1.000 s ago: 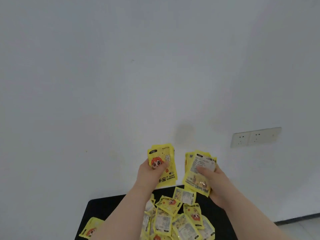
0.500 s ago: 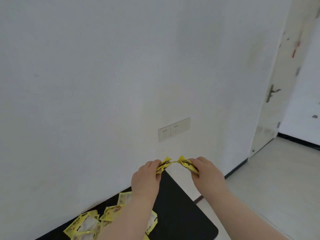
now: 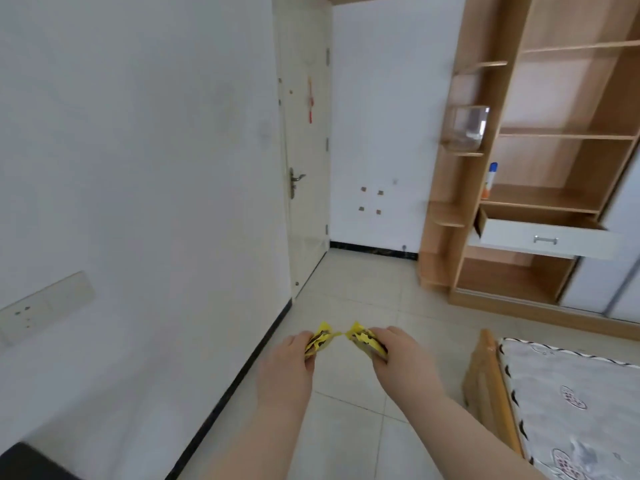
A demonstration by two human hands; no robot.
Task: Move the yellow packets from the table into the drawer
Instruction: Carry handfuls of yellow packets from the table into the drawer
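My left hand (image 3: 287,362) grips a small bunch of yellow packets (image 3: 320,339) held out in front of me over the tiled floor. My right hand (image 3: 398,356) grips another bunch of yellow packets (image 3: 363,339), their tips nearly touching those in the left. The drawer (image 3: 540,235), white-fronted with a metal handle, stands pulled open in the wooden shelf unit (image 3: 460,216) at the far right. Only a dark corner of the table (image 3: 31,462) shows at the bottom left; no packets on it are in view.
A white wall with a socket plate (image 3: 41,308) runs along the left to a closed door (image 3: 304,161). A mattress on a wooden bed frame (image 3: 491,382) sits at the right. A glass bowl (image 3: 464,128) and a bottle (image 3: 490,180) stand on shelves.
The view has swung right, away from the table and the packets lying on it, toward the door and shelf unit. Both hands still hold their packets, now edge-on and low.
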